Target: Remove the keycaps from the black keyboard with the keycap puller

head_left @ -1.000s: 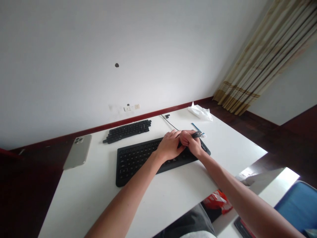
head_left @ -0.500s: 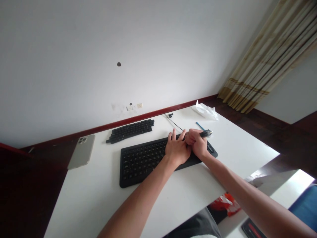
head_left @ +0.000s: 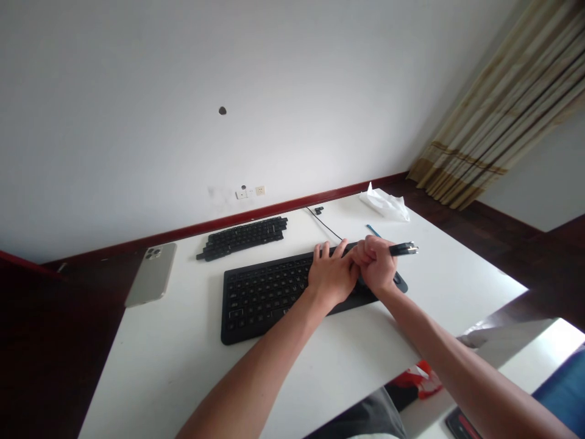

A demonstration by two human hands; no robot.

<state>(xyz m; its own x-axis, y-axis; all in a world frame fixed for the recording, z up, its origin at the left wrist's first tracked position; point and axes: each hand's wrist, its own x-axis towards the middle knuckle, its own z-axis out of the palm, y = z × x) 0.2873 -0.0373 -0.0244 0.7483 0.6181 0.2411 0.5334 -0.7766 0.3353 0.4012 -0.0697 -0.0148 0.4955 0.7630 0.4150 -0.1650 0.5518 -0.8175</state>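
Observation:
A black keyboard (head_left: pixel 256 305) lies on the white table, its keycaps apparently off across the visible left part. My left hand (head_left: pixel 333 274) rests flat on the keyboard's right half with the fingers spread. Against its thumb side, my right hand (head_left: pixel 377 263) is closed in a fist around a black pen-like tool (head_left: pixel 404 249). Metal-looking tips stick out of that tool to the right. My hands hide whatever lies between them and the keys beneath.
Behind the keyboard sit rows of black keycaps (head_left: pixel 247 236). A phone (head_left: pixel 153 274) lies at the left edge. Farther back are a thin cable (head_left: pixel 325 225), small black pieces (head_left: pixel 319 210), a blue stick (head_left: pixel 372 230) and a crumpled white plastic bag (head_left: pixel 386 204).
My right fist has turned, and the black tool now points more to the right and shows more of its length. My left hand stays on the keyboard. The view has shifted slightly.

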